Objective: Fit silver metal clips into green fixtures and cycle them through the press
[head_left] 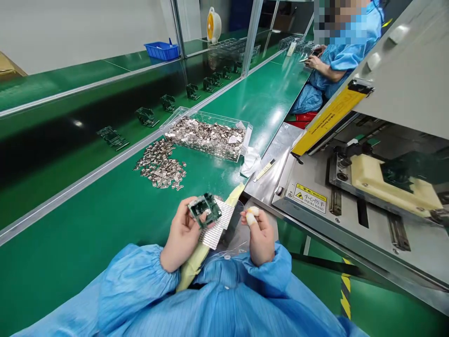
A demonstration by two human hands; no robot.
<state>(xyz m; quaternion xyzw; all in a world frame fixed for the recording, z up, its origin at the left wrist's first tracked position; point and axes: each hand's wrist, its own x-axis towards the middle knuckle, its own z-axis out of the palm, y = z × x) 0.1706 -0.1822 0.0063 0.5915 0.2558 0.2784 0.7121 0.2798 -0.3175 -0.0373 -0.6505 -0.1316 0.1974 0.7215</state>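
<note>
My left hand [183, 234] is closed around a small green circuit board assembly [205, 209], held tilted above the bench's front edge. Just under it lies a white sheet with rows of thin lines [218, 229], on a strip of yellow tape [192, 267] along that edge. To the right, my right hand [261, 236] is raised with thumb and fingers pinched together. White finger cots [251, 216] cover some of its fingertips. Whatever the pinch may hold is too small to make out. Beyond my left hand, small silvery metal pieces [163, 166] are heaped loose on the green bench.
A clear plastic tray [206, 150] full of metal pieces stands behind the heap. Near it lie a white cloth [251, 161] and a cutter knife [264, 170]. Circuit assemblies [146, 117] line the belt at left. A machine [315, 187] flanks my right; a co-worker [336, 65] sits beyond.
</note>
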